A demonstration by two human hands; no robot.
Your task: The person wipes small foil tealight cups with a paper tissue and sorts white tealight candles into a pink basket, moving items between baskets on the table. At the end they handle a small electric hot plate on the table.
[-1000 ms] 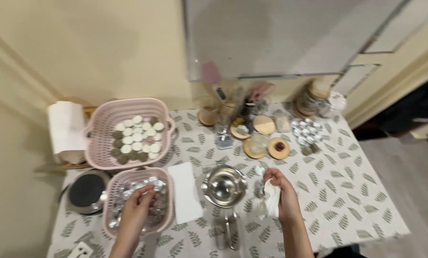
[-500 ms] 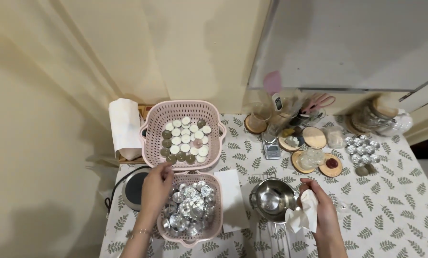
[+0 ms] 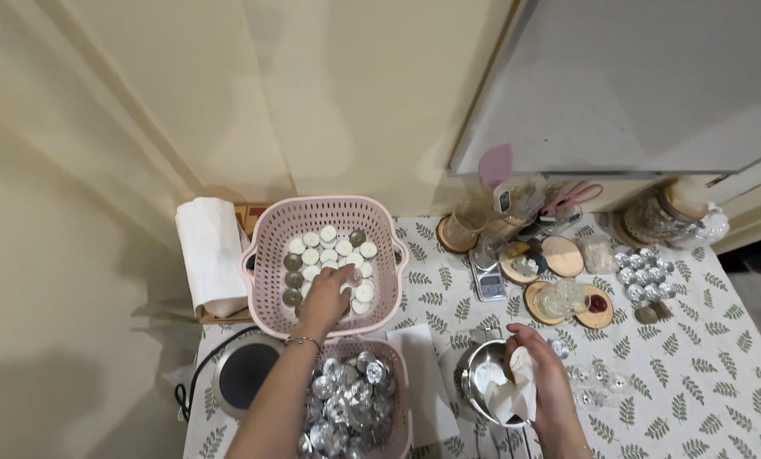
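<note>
Two hands | left hand (image 3: 329,297) pinching a light, rigid tealight (image 3: 347,280) by its rim in pink basket (image 3: 266,246) | right hand (image 3: 544,378) clamped on soft crumpled tissue (image 3: 514,395) in steel pot (image 3: 482,374)

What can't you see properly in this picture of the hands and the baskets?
- Head view: the left hand covers some tealights in the far pink basket; whether it grips one is hidden.
- The near pink basket of silver cups is cut off by the bottom edge.
- The white cloth in the right hand hides part of the metal pot.
- The glass jar holds things too small and blurred to name.
</note>
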